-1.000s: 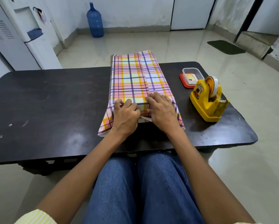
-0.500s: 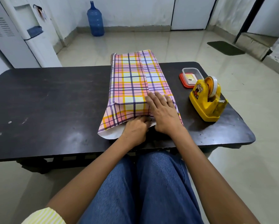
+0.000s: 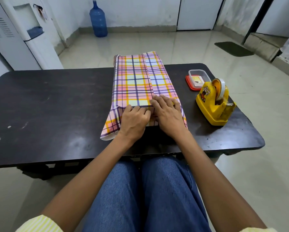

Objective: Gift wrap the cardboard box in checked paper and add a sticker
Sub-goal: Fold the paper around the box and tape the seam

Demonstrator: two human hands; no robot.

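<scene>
1. Where pink, yellow and purple checked wrapping paper (image 3: 137, 81) hid the cardboard box on the black table (image 3: 56, 106), the top seam was closed.
2. Near end open: left hand (image 3: 134, 119), fingers bent, pressed its fold, pinch unclear; right hand (image 3: 167, 116), fingers flat, pressed the top.
3. Outstanding: both ends, sticker.

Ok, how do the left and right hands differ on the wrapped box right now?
The left hand has bent fingers at the near top edge of the checked paper; the right hand lies flat with straight fingers. The left hand sits nearer the person; the right hand reaches further onto the top. Both touch the paper's near end.
</scene>
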